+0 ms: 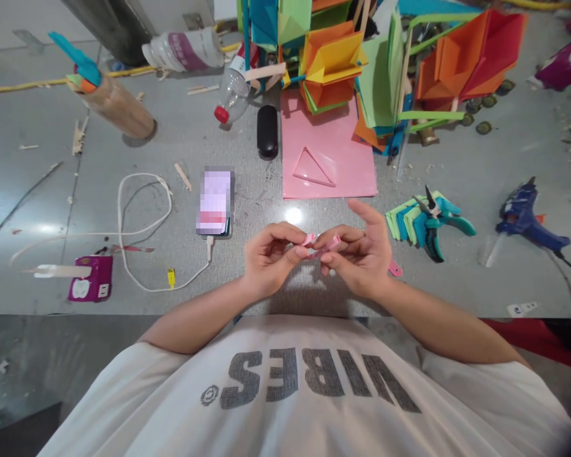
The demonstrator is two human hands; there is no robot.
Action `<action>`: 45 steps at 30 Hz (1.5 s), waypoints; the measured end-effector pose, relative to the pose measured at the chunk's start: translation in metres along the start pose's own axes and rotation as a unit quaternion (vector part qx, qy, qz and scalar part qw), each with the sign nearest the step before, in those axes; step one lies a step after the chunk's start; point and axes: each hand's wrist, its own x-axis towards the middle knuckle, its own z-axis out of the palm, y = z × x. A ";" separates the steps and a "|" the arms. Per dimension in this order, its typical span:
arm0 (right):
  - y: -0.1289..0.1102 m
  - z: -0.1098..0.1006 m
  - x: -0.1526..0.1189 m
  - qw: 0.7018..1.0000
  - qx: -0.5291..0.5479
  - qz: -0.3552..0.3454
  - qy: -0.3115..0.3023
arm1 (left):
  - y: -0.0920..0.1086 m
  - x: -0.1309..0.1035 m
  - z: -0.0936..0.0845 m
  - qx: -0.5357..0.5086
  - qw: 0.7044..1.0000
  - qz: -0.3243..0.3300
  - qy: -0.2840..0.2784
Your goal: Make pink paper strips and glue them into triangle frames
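Note:
A small strip of folded pink paper is pinched between both hands above the front of the grey table. My left hand grips its left end between thumb and fingers. The right end is in my right hand, whose index finger points up and away. Fingers cover much of the strip. Beyond my hands, a pink triangle of thin folded strips lies on a stack of pink paper sheets. The end of a pink object with a hole shows beside my right wrist; the rest is hidden.
Teal-handled pliers lie on green and blue folded paper at the right, near a blue glue gun. A phone with a white cable is at the left. Folded paper shapes, a black case and a plastic bottle stand behind.

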 end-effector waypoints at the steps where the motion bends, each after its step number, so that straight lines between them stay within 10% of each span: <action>1: 0.000 0.001 -0.001 1.000 0.011 0.009 0.002 | 0.000 0.000 0.000 -0.003 1.000 -0.005 0.003; 34: 0.006 0.002 0.000 0.988 -0.061 -0.140 -0.006 | -0.005 -0.005 -0.003 0.090 0.995 0.046 -0.026; 45: 0.012 0.001 0.006 0.952 -0.124 -0.277 -0.026 | -0.012 0.001 -0.005 0.084 0.976 0.181 -0.082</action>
